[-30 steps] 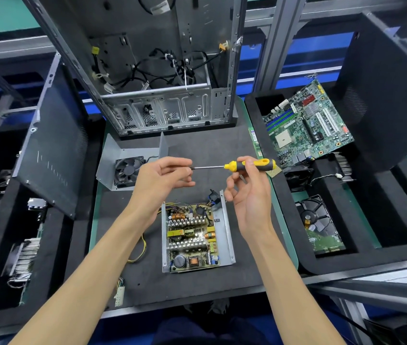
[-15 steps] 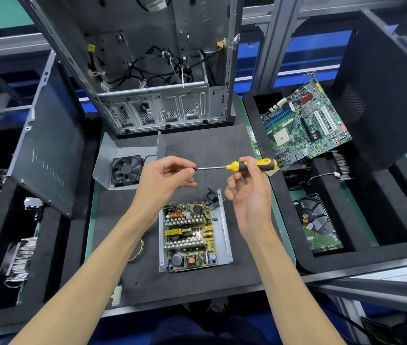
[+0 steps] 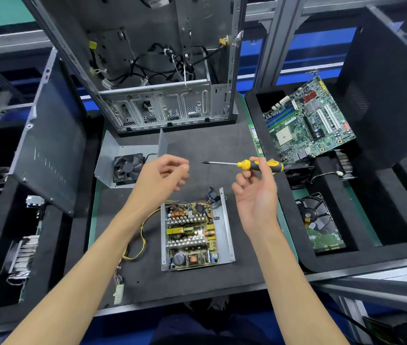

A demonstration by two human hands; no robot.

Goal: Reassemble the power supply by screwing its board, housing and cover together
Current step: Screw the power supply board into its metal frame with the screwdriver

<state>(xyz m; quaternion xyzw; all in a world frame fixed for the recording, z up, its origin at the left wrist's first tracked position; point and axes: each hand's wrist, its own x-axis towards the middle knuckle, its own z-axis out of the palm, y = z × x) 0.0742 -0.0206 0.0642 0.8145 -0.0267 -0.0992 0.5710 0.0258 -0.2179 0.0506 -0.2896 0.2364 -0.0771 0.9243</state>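
Housing (image 3: 225, 220), an open metal tray, is lying on the dark mat (image 3: 207, 148) and holding the board (image 3: 190, 237); its long axis is running away from the person, tilted slightly. Yellow wires (image 3: 137, 245) are trailing off its left side to a white connector (image 3: 117, 293).

Cover (image 3: 122, 158), bent sheet metal with a fan (image 3: 127, 168) in it, is sitting at far left of the mat.

Right foam tray (image 3: 297, 257) is holding a motherboard (image 3: 309, 120) and a hard drive (image 3: 322, 225). An open PC case (image 3: 160, 70) is standing at the back of the mat.

Right hand (image 3: 257, 195) is pinching the screwdriver (image 3: 259, 165) handle with thumb and forefinger, shaft horizontal, tip pointing left.

Left hand (image 3: 162, 175) is hovering apart from the tip, fingers loosely curled; possibly pinching a screw, cannot tell.
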